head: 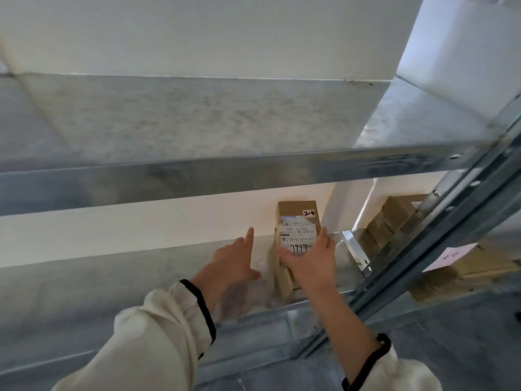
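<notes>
A small brown cardboard box (297, 221) with a white shipping label and a handwritten tag stands on the lower metal shelf (141, 277) against the white wall. My right hand (310, 259) is on the box's near face, fingers straight, thumb on its left side and fingertips along its right edge. My left hand (238, 258) hovers left of the box with fingers spread and straight, apart from it and holding nothing. Both arms wear cream sleeves with black cuffs.
An upper galvanised shelf (197, 170) hangs low over the box. A slotted metal upright (439, 249) runs diagonally on the right. Beyond it stand more brown boxes (392, 221) and one with a pink note (451, 253).
</notes>
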`<state>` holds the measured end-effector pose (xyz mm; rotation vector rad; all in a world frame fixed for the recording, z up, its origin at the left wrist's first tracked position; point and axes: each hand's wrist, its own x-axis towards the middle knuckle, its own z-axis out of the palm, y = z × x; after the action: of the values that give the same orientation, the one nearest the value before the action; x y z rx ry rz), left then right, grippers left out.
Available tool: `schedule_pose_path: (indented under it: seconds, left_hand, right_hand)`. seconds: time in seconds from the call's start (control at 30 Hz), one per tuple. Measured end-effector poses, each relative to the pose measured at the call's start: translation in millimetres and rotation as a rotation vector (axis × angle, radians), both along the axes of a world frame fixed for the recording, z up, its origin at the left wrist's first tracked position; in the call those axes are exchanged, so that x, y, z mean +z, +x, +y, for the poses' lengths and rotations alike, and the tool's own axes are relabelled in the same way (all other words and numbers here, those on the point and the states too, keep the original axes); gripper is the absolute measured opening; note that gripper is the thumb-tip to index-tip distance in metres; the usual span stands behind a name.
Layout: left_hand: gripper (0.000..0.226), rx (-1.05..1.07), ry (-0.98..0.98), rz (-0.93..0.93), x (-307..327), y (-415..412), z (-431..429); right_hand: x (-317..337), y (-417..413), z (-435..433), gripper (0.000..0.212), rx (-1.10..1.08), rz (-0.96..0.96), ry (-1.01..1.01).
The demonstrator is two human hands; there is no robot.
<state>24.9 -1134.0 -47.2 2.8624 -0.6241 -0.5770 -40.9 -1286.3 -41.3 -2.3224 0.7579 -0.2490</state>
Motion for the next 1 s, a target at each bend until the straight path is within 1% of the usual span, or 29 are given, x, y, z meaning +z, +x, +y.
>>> schedule_pose_path:
  seconds: [0.1,0.2,0.27,0.37,0.43,0.57,0.67,0.87,1.0]
  left_hand:
    - [0.109,-0.019,-0.028,0.017,-2.5,-7.0,4.0]
    - [0.108,-0.029,-0.039,0.04,-4.6,-10.6,13.1]
    - [0.107,-0.035,-0.039,0.039,-4.2,-10.5,18.7]
    - [0.106,-0.048,-0.043,0.022,-1.5,-10.1,22.7]
    - [0.105,-0.05,-0.05,0.02,-0.2,-10.4,23.4]
    - [0.104,-0.052,-0.056,0.021,0.1,-11.1,25.5]
    - [0.102,-0.043,-0.052,0.035,-0.1,-9.9,30.6]
    - [0.101,0.004,-0.087,0.001,6.6,-9.6,51.3]
    - [0.1,0.044,-0.077,-0.056,13.0,-18.8,94.1]
  right_hand:
    - [-3.3,-4.0,2.8,0.117,-0.003,0.0,0.042]
    - [-9.1,-8.1,12.0,0.121,-0.066,-0.075,0.093]
    - [-13.1,-9.7,16.4,0.119,-0.111,-0.131,0.081]
    - [-19.0,-12.0,20.5,0.108,-0.101,-0.189,0.007]
    - [-22.0,-13.5,23.2,0.108,-0.081,-0.171,-0.018]
    - [-26.5,-13.0,22.8,0.116,-0.071,-0.14,-0.024]
    - [-26.1,-12.1,20.9,0.112,-0.064,-0.131,-0.008]
    - [-19.9,-13.1,21.3,0.112,0.025,-0.133,-0.063]
    - [-14.7,-19.5,47.3,0.117,0.147,-0.135,-0.079]
